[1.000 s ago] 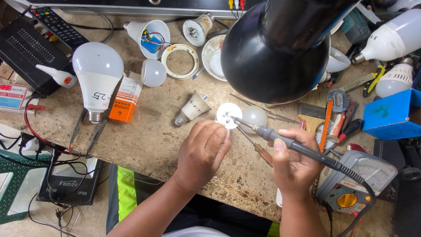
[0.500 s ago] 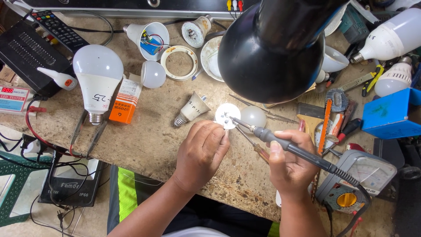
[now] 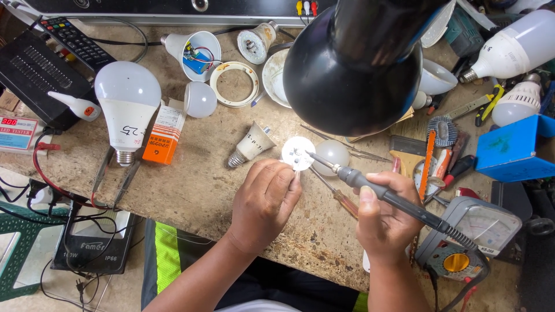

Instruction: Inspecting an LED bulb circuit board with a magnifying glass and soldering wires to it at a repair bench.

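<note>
At a cluttered workbench (image 3: 191, 173), a person bends over a small round white LED disc (image 3: 297, 152), the head camera looking straight down. The right hand (image 3: 386, 216) is closed around the dark handle of a soldering iron (image 3: 393, 199), its tip resting on the face of the disc. The left hand (image 3: 266, 202) lies knuckles-up just below the disc, fingers curled together, one fingertip touching the disc's lower edge as if to steady it; whether anything is pinched under those fingers cannot be told. Compared with the views of a second and half a second ago, almost nothing differs: both hands, the iron and the disc sit in the same places, and only the camera's framing has drifted a little. That stillness suggests the iron is being held on one joint, the soldering under way rather than finished. Just left of the disc lies a cone-shaped bulb base (image 3: 250, 145); just right, a frosted dome (image 3: 335, 155). A black lamp shade (image 3: 352, 75) hangs overhead, and a multimeter (image 3: 468, 237) sits at the person's right.
</note>
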